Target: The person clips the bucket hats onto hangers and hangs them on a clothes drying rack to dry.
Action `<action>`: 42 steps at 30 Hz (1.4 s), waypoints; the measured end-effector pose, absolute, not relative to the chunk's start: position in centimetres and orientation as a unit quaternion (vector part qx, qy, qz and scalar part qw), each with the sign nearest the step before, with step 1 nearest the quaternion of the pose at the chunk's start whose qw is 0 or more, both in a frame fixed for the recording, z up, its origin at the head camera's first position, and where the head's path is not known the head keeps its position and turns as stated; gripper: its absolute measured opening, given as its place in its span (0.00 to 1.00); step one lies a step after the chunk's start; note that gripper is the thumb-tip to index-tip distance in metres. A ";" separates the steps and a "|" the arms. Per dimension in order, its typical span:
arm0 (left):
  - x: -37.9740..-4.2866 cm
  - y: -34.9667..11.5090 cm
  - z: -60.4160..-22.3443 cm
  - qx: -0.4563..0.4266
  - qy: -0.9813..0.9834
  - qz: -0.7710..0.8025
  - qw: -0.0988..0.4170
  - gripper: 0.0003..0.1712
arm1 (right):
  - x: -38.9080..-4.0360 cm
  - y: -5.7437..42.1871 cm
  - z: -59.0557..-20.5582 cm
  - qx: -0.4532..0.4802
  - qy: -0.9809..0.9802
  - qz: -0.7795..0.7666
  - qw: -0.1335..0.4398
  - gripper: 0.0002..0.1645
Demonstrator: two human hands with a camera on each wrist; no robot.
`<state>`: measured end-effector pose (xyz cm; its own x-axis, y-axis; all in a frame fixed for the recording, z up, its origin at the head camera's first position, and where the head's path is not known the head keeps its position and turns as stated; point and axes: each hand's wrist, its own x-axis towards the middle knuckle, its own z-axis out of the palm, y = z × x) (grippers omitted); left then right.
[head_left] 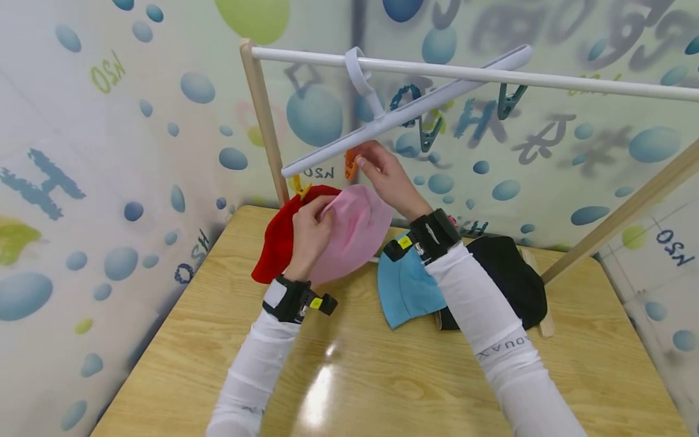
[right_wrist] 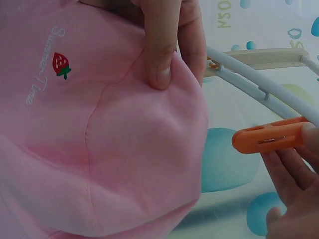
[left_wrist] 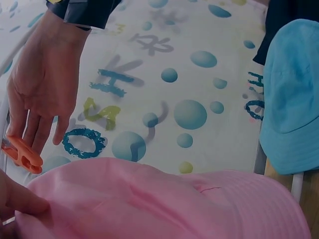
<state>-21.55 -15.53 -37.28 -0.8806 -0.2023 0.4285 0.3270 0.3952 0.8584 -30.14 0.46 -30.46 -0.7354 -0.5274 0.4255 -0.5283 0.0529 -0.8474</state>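
A pink bucket hat (head_left: 357, 227) with a strawberry print hangs from my left hand (head_left: 312, 233), which pinches its crown between thumb and fingers. Just above the hat, my right hand (head_left: 389, 179) pinches an orange clip (head_left: 351, 165) below the white hanger (head_left: 377, 126). In the right wrist view the orange clip (right_wrist: 269, 137) stands apart from the pink fabric (right_wrist: 144, 149). Behind the left hand, a red hat (head_left: 277, 240) hangs from a yellow clip (head_left: 301, 189) at the hanger's low left end.
The tilted hanger hooks over a white rail (head_left: 437, 68) on wooden posts. Two dark green clips (head_left: 429, 135) hang farther right. A light blue hat (head_left: 406, 285) and a black hat (head_left: 508, 279) lie on the wooden table (head_left: 371, 376) under the right forearm.
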 end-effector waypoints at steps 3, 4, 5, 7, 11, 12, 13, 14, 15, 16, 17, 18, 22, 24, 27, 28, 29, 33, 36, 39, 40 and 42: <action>-22.0 -15.4 -37.0 -0.040 -0.803 -0.540 0.247 0.14 | -30.1 0.3 -30.4 0.364 -0.718 0.593 0.008 0.21; -22.1 -15.3 -36.9 -0.040 -0.804 -0.539 0.249 0.13 | -30.1 0.2 -30.4 0.363 -0.716 0.596 0.012 0.20; -22.3 -15.2 -36.7 -0.041 -0.804 -0.537 0.253 0.13 | -30.1 0.2 -30.4 0.360 -0.716 0.598 0.012 0.21; -22.6 -15.1 -36.4 -0.044 -0.806 -0.530 0.261 0.13 | -30.2 0.1 -30.3 0.357 -0.709 0.608 0.013 0.20; -23.3 -14.8 -35.7 -0.054 -0.810 -0.518 0.269 0.14 | -30.1 0.0 -30.3 0.351 -0.696 0.627 0.004 0.19; -23.4 -14.8 -35.6 -0.055 -0.811 -0.517 0.268 0.14 | -30.1 -0.1 -30.3 0.351 -0.692 0.631 0.002 0.18; -23.4 -14.8 -35.3 -0.056 -0.812 -0.516 0.267 0.14 | -30.1 -0.1 -30.3 0.351 -0.688 0.635 0.001 0.18; -23.5 -14.8 -35.1 -0.056 -0.813 -0.516 0.264 0.15 | -30.1 -0.2 -30.3 0.351 -0.685 0.639 -0.001 0.19; -23.5 -14.8 -34.9 -0.055 -0.814 -0.515 0.262 0.15 | -30.1 -0.2 -30.2 0.352 -0.680 0.643 -0.003 0.19; -23.6 -14.8 -34.8 -0.053 -0.815 -0.515 0.262 0.15 | -30.1 -0.3 -30.2 0.352 -0.677 0.646 -0.004 0.19; -23.6 -14.9 -34.6 -0.050 -0.815 -0.517 0.259 0.15 | -30.1 -0.3 -30.2 0.354 -0.674 0.649 -0.005 0.19; -23.5 -14.9 -34.4 -0.046 -0.815 -0.517 0.258 0.15 | -30.1 -0.4 -30.2 0.355 -0.671 0.651 -0.006 0.19; -23.3 -15.0 -34.0 -0.042 -0.813 -0.520 0.259 0.15 | -30.2 -0.3 -30.2 0.362 -0.667 0.651 -0.002 0.18; -23.2 -15.1 -33.8 -0.043 -0.810 -0.523 0.262 0.15 | -30.3 -0.3 -30.3 0.363 -0.670 0.648 -0.001 0.18; -23.1 -15.1 -33.7 -0.047 -0.806 -0.522 0.275 0.14 | -30.3 -0.1 -30.5 0.362 -0.677 0.641 -0.001 0.18; -23.0 -15.1 -33.7 -0.047 -0.806 -0.520 0.280 0.14 | -30.2 0.0 -30.6 0.359 -0.682 0.638 -0.003 0.18; -23.0 -15.1 -33.8 -0.049 -0.805 -0.518 0.284 0.14 | -30.2 0.1 -30.8 0.359 -0.684 0.635 -0.004 0.19; -23.1 -15.1 -34.0 -0.055 -0.805 -0.511 0.297 0.13 | -30.2 0.5 -31.1 0.362 -0.695 0.621 0.004 0.22; -23.2 -15.0 -34.1 -0.060 -0.805 -0.511 0.297 0.13 | -30.2 0.7 -31.3 0.367 -0.691 0.623 0.015 0.22; -23.1 -14.9 -34.2 -0.055 -0.809 -0.505 0.296 0.13 | -30.1 0.9 -31.5 0.371 -0.684 0.627 0.020 0.22; -23.1 -14.9 -34.3 -0.051 -0.810 -0.504 0.296 0.13 | -30.1 1.0 -31.6 0.374 -0.682 0.628 0.023 0.22; -23.0 -14.9 -34.5 -0.045 -0.811 -0.501 0.297 0.13 | -30.0 1.2 -31.7 0.376 -0.682 0.626 0.029 0.23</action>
